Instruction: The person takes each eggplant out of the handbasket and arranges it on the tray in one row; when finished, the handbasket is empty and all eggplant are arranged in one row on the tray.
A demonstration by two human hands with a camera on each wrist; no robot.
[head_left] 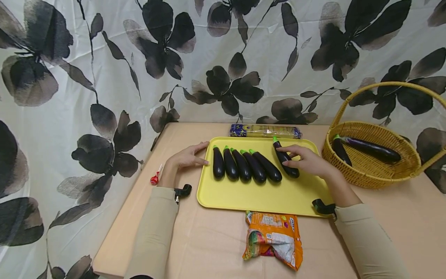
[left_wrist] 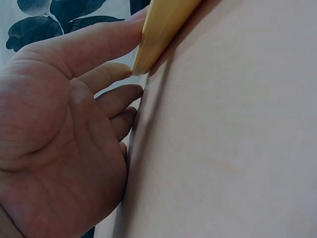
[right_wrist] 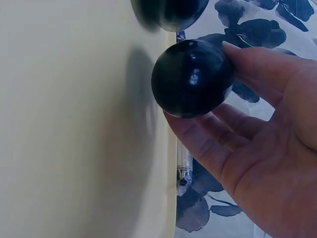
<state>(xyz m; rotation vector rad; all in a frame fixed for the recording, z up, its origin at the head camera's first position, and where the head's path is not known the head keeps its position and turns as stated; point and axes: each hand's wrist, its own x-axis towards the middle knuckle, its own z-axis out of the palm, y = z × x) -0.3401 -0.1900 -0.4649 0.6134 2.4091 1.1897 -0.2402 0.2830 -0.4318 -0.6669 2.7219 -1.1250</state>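
Observation:
My right hand [head_left: 306,159] pinches a dark purple eggplant [head_left: 283,155] between thumb and fingers over the right part of the yellow tray [head_left: 240,197]. Its green stem end points to the far edge; the right wrist view shows the rounded end of this eggplant [right_wrist: 190,82] and its shadow on the tray. Several more eggplants [head_left: 245,166] lie side by side on the tray, stems away from me. At the tray's left rim is my left hand [head_left: 186,157], thumb and fingers extended and spread along it; the left wrist view shows them touching the rim [left_wrist: 163,34].
To the right stands a wicker basket [head_left: 369,176] with a tall handle, holding two eggplants [head_left: 373,149]. A long clear-and-blue package [head_left: 266,131] lies behind the tray. An orange snack bag [head_left: 273,240] is in front, a red lollipop [head_left: 155,178] at left.

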